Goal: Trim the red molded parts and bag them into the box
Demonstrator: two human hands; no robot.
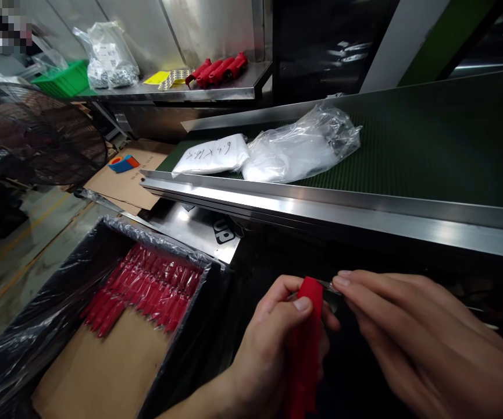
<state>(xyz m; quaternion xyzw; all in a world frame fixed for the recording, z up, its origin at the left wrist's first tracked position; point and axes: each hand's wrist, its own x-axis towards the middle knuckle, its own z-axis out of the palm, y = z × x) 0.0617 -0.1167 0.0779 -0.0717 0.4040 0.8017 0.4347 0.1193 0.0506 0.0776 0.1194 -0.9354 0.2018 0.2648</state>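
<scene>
My left hand (273, 331) is closed round a long red plastic part (310, 337), with the thumb pressed on its face near the upper end. Its lower end runs down out of the picture. Close by on the right, my right hand (399, 326) pinches a thin, shiny piece (328, 286) between thumb and fingertips. That piece meets the top edge of the red part; I cannot make out its kind. In a bin lined with clear plastic (103, 224) at lower left, several red parts in clear wrapping (146, 285) lie in rows on brown cardboard (107, 366).
A green conveyor belt (430, 151) with a metal rail carries a white packet (211, 156) and a clear bag (303, 145). Several red pieces (220, 71), a filled bag (111, 58) and a green tray (61, 80) sit on the back shelf. A fan (37, 134) stands at left.
</scene>
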